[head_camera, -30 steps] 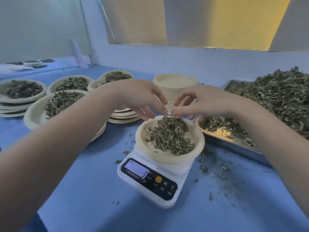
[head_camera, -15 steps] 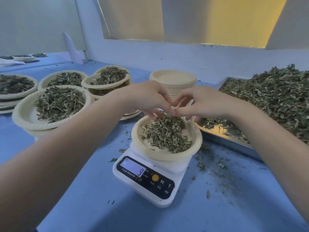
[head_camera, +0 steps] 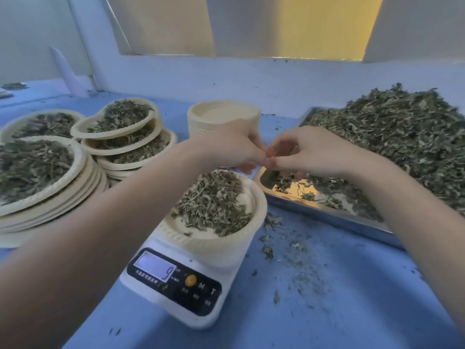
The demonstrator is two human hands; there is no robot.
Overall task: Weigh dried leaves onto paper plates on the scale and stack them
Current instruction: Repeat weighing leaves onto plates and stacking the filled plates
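Observation:
A white digital scale [head_camera: 176, 285] stands on the blue table and its display reads 9. On it sits a paper plate [head_camera: 259, 205] holding a heap of dried leaves [head_camera: 214, 202]. My left hand [head_camera: 234, 144] and my right hand [head_camera: 309, 152] meet fingertip to fingertip just beyond the plate's far rim, over the near corner of the metal tray [head_camera: 314, 210]. Both hands have curled, pinching fingers. What they pinch is too small to make out clearly; it looks like a bit of dried leaf.
The tray carries a big pile of loose dried leaves [head_camera: 402, 137] at the right. A stack of unfilled paper plates [head_camera: 221, 114] stands behind my hands. Stacks of filled plates [head_camera: 125, 117] [head_camera: 37, 172] crowd the left. Leaf crumbs [head_camera: 289, 250] lie right of the scale.
The scale reading rose from 3 to 9. My hands drew together and shifted a little right, from over the plate's leaves to its far rim by the tray corner.

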